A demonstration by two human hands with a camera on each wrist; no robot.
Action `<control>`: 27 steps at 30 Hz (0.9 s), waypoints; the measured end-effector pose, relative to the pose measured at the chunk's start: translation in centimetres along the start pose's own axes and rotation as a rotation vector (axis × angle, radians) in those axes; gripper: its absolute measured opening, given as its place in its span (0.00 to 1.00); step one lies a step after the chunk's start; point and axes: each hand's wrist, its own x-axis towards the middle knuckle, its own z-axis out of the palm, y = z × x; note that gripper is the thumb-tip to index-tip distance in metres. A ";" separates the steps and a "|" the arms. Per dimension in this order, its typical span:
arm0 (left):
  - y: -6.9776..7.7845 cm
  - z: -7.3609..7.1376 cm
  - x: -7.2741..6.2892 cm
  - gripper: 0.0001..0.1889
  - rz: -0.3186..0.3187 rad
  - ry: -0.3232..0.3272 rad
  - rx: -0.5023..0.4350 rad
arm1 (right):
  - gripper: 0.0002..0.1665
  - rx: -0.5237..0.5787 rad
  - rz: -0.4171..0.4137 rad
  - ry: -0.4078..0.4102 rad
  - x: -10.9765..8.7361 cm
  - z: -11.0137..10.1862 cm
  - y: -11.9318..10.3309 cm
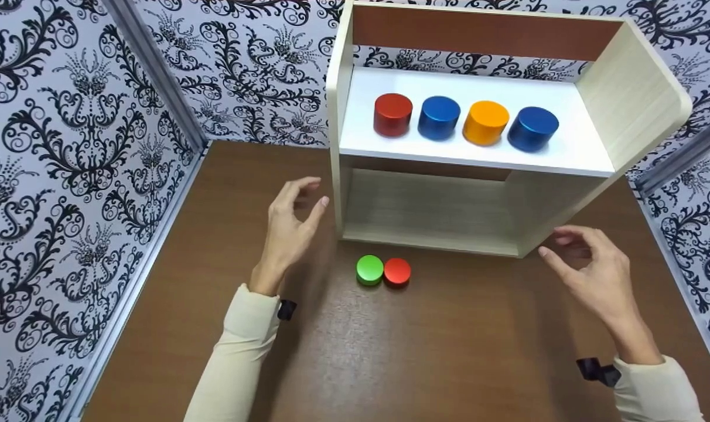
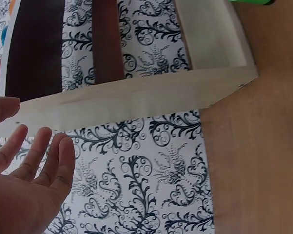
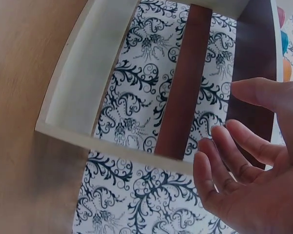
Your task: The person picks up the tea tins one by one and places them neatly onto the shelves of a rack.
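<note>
A pale wooden shelf unit (image 1: pixel 431 202) with a white upper board stands on the brown table. My left hand (image 1: pixel 287 231) is just left of its side panel, fingers loosely bent and holding nothing; a gap shows between fingertips and panel. Beyond the lower right corner, my right hand (image 1: pixel 595 275) also holds nothing, thumb and fingers apart; whether it touches the unit I cannot tell. The upper board carries a red cylinder (image 1: pixel 393 115), a blue cylinder (image 1: pixel 439 118), an orange cylinder (image 1: pixel 485 123) and another blue cylinder (image 1: pixel 533 129), in a row.
In front of the unit, a green cylinder (image 1: pixel 369 269) and a second red cylinder (image 1: pixel 397 272) sit side by side on the table (image 1: pixel 425 346). Black-and-white patterned walls (image 1: pixel 91 176) enclose the left, back and right. The unit's lower compartment shows its bare base.
</note>
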 end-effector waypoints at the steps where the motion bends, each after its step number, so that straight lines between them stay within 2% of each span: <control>1: -0.1 0.1 -0.2 0.16 -0.003 -0.002 -0.002 | 0.23 0.001 0.007 0.007 0.1 -0.3 0.0; 6: -0.5 0.8 -1.2 0.14 -0.028 -0.019 -0.006 | 0.27 0.013 0.028 0.058 1.0 -2.0 -0.1; 9: -0.7 1.3 -1.7 0.14 -0.035 -0.036 -0.002 | 0.30 0.015 0.035 0.120 2.0 -3.1 -0.2; 15: -0.8 2.5 -2.6 0.14 -0.048 -0.071 -0.008 | 0.36 0.008 0.112 0.235 4.5 -5.4 -0.6; 18: -0.7 3.0 -2.9 0.14 -0.048 -0.093 0.000 | 0.41 0.041 0.130 0.261 5.8 -6.3 -0.8; 23: -0.6 4.0 -3.5 0.14 -0.059 -0.136 -0.027 | 0.46 0.094 0.104 0.268 7.8 -7.2 -1.5; 27: -0.5 4.9 -3.8 0.14 -0.073 -0.176 -0.057 | 0.48 0.023 0.088 0.239 9.1 -7.7 -2.1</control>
